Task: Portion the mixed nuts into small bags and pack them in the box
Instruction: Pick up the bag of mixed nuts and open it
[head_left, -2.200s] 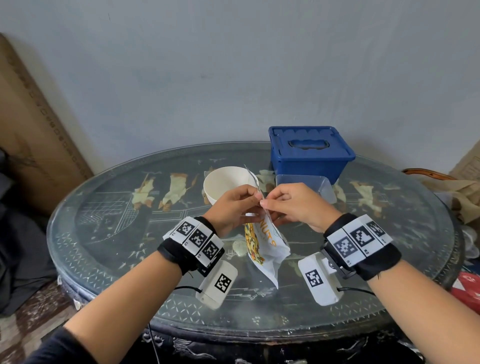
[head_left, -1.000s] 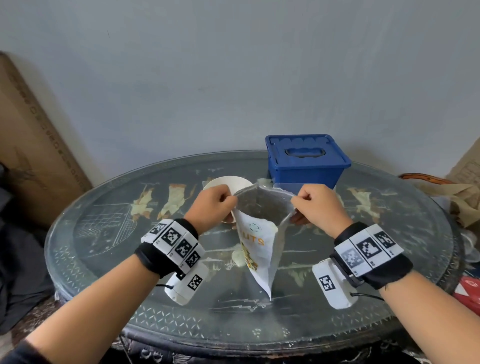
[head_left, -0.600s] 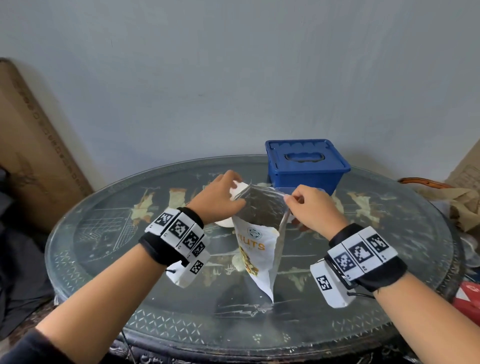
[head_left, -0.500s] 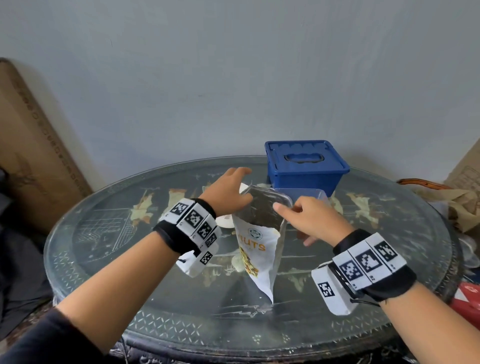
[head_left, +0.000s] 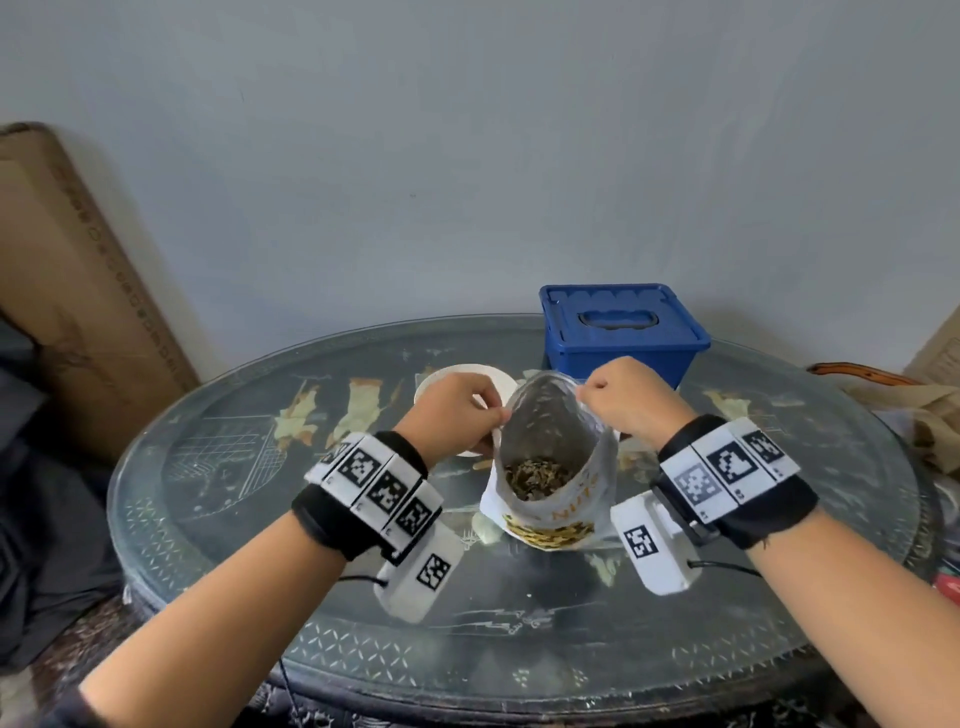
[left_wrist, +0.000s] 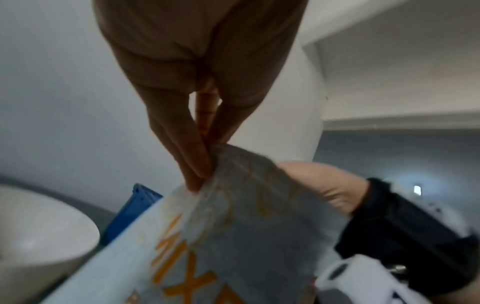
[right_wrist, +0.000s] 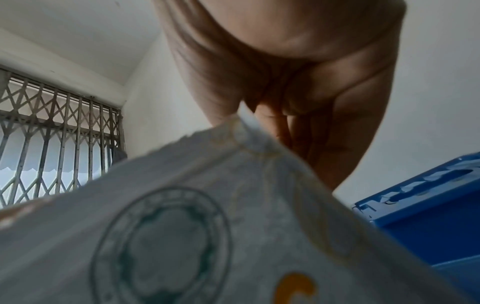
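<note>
The left hand (head_left: 451, 415) has its fingers (left_wrist: 193, 164) pinched on the left edge of the nut pouch's mouth, thumb against forefinger with the foil caught between them. The right hand (head_left: 626, 400) is clenched on the opposite, right edge; in the right wrist view its fingers (right_wrist: 293, 131) curl behind the torn lip. Between the two pinches the mouth is pulled wide into a rounded opening.

The nut pouch (head_left: 550, 499) stands upright on the glass-topped surface (head_left: 519, 649), long axis vertical, straight below and between both hands. Inside, low down against the silver lining, lies a dark heap of mixed nuts (head_left: 537, 475). Both hands are equally near; neither is free.

Just beyond the left hand, partly hidden by it, sits a white bowl (head_left: 457, 376). Farther back and to the right is the blue box (head_left: 623, 327), its lid on. I judge the coming pour turns on the bowl lying far-left of the pouch mouth, so the pouch would tip away and leftward. No small bags can be made out with certainty.

Orange lettering on the pouch front reads "NUTS" from above; the left wrist view shows large orange letters, apparently "MIX". A round green emblem shows in the right wrist view, its text too blurred to read.
</note>
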